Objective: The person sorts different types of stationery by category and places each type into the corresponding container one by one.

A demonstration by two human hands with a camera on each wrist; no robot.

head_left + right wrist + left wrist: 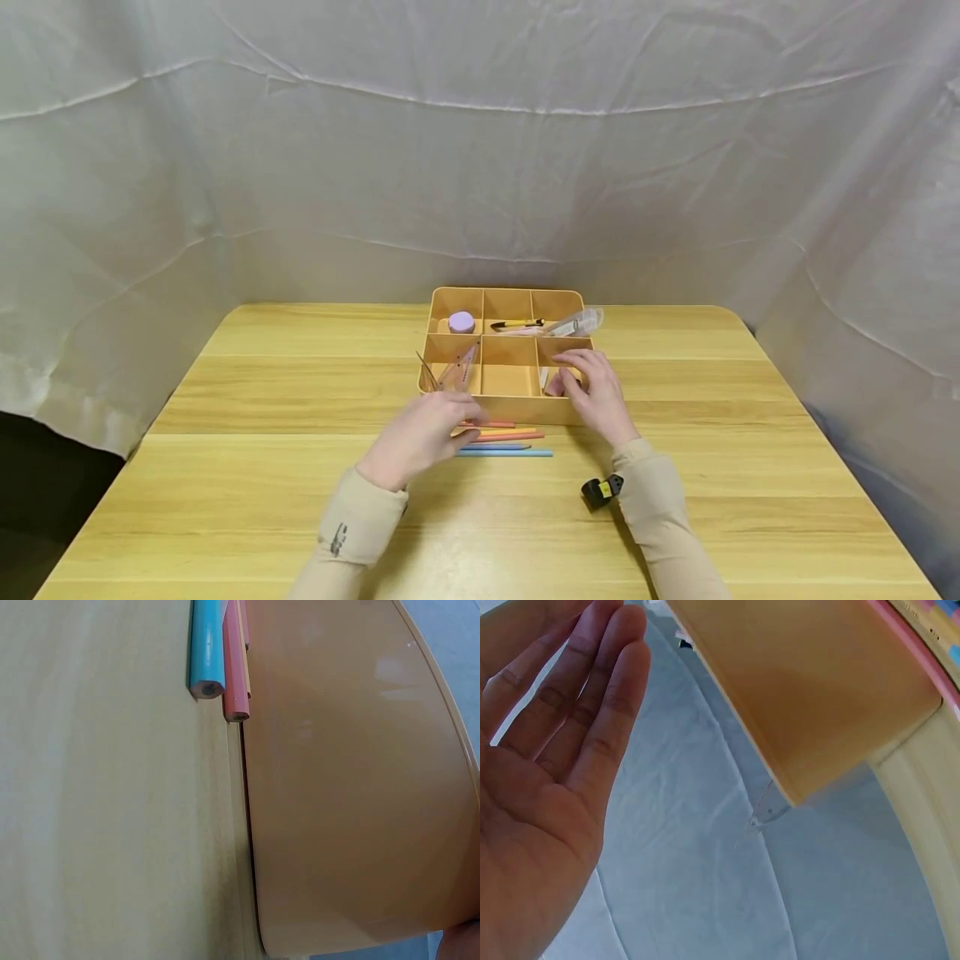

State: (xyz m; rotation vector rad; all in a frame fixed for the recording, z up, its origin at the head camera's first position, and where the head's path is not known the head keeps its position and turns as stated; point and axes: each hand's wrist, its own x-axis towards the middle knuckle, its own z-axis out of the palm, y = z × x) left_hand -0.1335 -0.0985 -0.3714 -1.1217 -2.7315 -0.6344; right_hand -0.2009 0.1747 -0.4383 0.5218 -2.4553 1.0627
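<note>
In the head view a tan organizer box [525,408] with several compartments stands on the table. My left hand [426,433] hovers over the left ends of several colored pencils [504,453] in front of the box. Its fingers are loosely bent with nothing held; the left wrist view shows the bare palm [536,802]. At the front right compartment my right hand [597,396] reaches over the rim, thumb and forefinger apart. Below its thumb lie a pink piece [555,386] and a white piece [543,377], partly hidden. Only a sliver of that hand shows in the right wrist view.
Clear set squares [459,367] lean in the front left compartment. Behind are a lilac round item [461,322], a yellow-black pen-like item [517,323] and a clear plastic case [577,322]. A small black object with a yellow label [597,493] lies beside the right sleeve.
</note>
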